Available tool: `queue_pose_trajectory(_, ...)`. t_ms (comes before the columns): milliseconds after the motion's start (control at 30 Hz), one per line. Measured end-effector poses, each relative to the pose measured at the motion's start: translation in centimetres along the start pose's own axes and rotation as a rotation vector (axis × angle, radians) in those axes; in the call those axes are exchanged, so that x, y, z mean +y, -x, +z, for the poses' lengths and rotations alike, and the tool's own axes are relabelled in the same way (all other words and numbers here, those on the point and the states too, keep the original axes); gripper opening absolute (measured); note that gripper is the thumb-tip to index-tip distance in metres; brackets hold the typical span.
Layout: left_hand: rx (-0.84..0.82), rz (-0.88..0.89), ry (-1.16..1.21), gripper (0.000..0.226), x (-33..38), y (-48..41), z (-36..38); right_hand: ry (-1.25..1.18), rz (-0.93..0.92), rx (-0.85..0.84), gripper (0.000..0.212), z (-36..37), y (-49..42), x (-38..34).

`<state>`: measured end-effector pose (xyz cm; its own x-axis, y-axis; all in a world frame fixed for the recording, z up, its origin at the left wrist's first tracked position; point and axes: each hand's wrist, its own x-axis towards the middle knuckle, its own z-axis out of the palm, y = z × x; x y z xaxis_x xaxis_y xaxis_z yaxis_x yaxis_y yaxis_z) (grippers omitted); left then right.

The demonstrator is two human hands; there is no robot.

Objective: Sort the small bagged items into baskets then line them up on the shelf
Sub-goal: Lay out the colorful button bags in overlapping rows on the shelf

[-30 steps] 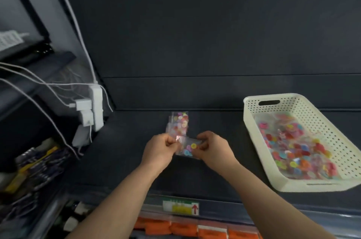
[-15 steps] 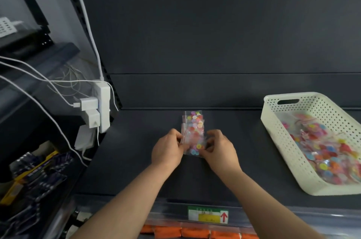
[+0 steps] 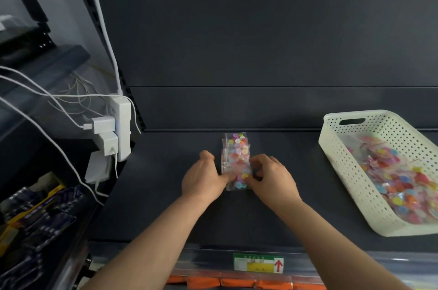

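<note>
Small clear bags of coloured buttons (image 3: 237, 147) lie in an overlapping row on the dark shelf (image 3: 161, 197), running from the back wall toward me. The nearest bag (image 3: 239, 184) sits between my hands. My left hand (image 3: 203, 178) is at its left edge, with the thumb touching the bag and the fingers loosely spread away from it. My right hand (image 3: 272, 178) pinches the bag's right edge with curled fingers. A cream perforated basket (image 3: 331, 147) stands on the shelf at the right, holding several more button bags (image 3: 398, 183).
A white power strip (image 3: 123, 128) with plugged adapters and cables hangs on the upright at the left. Dark and yellow packets (image 3: 35, 209) fill a lower left shelf. A green-yellow price label (image 3: 258, 263) is on the shelf's front edge, with orange packs (image 3: 237, 283) below.
The bag that both hands held up crosswise has been turned and laid down at the near end of the row. The left fingers have spread off it. The view has shifted left.
</note>
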<state>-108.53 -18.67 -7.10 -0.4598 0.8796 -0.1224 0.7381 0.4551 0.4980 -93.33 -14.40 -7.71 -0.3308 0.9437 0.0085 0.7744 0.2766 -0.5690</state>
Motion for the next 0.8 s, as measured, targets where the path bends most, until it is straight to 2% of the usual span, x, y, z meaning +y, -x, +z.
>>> queue_pose_trajectory(67, 0.043, 0.056, 0.051, 0.06, 1.4, 0.1, -0.4, 0.041, -0.027, 0.03, 0.039, -1.4, 0.1, 0.1)
queue_pose_trajectory(200, -0.046, 0.224, 0.127, 0.027, 6.1, 1.0, 0.1, 0.206, -0.051, 0.163, 0.029, -5.6, 0.9, 1.9)
queue_pose_trajectory(300, -0.045, 0.33, 0.168, 0.015, 10.5, 1.5, 1.4, 0.33, -0.009, 0.273, 0.025, -9.4, 1.9, 4.8)
queue_pose_trajectory(367, -0.082, 0.372, 0.185, 0.02, 13.5, 2.0, 2.5, 0.375, 0.058, 0.331, 0.026, -11.9, 2.6, 7.1)
queue_pose_trajectory(533, -0.261, 0.377, 0.098, 0.058, 19.6, 3.2, 6.2, 0.358, 0.203, 0.342, 0.033, -16.1, 4.5, 13.0)
queue_pose_trajectory(600, -0.256, 0.368, 0.08, 0.06, 21.2, 3.2, 7.7, 0.33, 0.243, 0.354, 0.032, -17.1, 5.0, 15.0)
queue_pose_trajectory(800, -0.279, 0.338, 0.093, 0.048, 25.5, 2.6, 9.8, 0.142, 0.295, 0.356, 0.028, -19.1, 4.8, 20.2)
